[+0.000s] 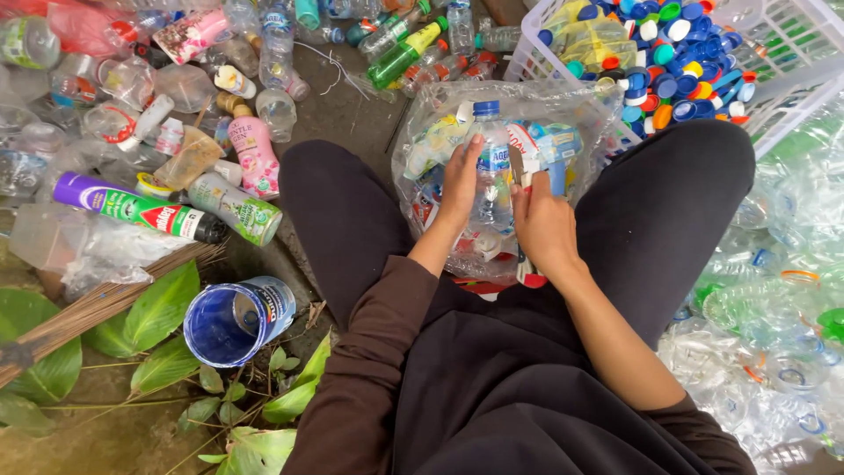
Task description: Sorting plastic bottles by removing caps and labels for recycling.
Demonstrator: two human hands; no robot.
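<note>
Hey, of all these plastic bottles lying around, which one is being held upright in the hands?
The clear bottle with the blue cap, gripped by the left hand between the knees; the others lie loose on the ground.

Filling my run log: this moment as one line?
left hand: holds clear blue-capped plastic bottle | right hand: small cutter at label

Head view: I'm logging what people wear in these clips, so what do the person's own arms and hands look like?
Both hands are bare: no gloves, rings or watch show on the left hand or the right hand. The left arm wears a dark brown long sleeve pushed up to mid-forearm. The right forearm is uncovered, with a dark brown sleeve bunched at the elbow.
</note>
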